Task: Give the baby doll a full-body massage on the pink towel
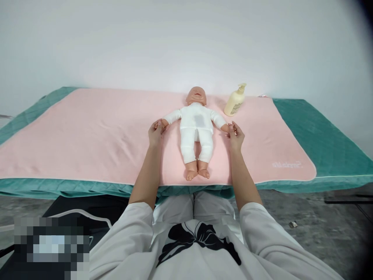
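A baby doll (196,126) in a white outfit lies on its back on a pink mat (116,132), its head toward the wall and its bare feet toward me. Both its arms are spread out to the sides. My left hand (155,132) is closed around the doll's hand on the left side. On the other side, my right hand (235,135) pinches the doll's other hand between thumb and fingers. A greyish patch shows on the doll's chest.
A cream pump bottle (234,102) stands on the mat, right of the doll's head. Beneath the mat is a green quilted cover (326,136). A white wall (175,42) rises behind. A black surface with a pale cable (81,212) is at lower left.
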The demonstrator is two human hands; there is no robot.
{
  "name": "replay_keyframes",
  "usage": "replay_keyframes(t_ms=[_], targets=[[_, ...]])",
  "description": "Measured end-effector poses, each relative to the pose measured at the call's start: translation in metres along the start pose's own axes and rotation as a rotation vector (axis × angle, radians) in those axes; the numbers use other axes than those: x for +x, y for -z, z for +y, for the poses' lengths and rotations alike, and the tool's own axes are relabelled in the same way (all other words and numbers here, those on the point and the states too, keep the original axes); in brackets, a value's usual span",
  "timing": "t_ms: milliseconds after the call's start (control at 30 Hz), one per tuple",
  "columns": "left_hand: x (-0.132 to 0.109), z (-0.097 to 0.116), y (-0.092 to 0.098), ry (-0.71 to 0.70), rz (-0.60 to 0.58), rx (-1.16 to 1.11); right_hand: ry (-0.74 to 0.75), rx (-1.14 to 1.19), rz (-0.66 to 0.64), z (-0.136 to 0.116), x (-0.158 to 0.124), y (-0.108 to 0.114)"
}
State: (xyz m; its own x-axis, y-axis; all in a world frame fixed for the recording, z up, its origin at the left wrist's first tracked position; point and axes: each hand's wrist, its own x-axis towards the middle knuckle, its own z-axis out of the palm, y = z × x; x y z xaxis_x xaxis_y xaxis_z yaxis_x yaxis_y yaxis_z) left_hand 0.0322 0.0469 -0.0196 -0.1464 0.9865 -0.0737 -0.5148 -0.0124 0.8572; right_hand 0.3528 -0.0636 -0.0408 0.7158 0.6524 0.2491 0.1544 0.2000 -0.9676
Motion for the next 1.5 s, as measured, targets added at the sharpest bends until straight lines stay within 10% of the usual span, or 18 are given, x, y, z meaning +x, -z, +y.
replay_keyframes(t_ms=[1500], targets=[[0.0018, -0.0012, 0.0, -0.008, 0.033, -0.03, -0.028, 0.017, -0.113, 0.0058, 0.004, 0.0005]])
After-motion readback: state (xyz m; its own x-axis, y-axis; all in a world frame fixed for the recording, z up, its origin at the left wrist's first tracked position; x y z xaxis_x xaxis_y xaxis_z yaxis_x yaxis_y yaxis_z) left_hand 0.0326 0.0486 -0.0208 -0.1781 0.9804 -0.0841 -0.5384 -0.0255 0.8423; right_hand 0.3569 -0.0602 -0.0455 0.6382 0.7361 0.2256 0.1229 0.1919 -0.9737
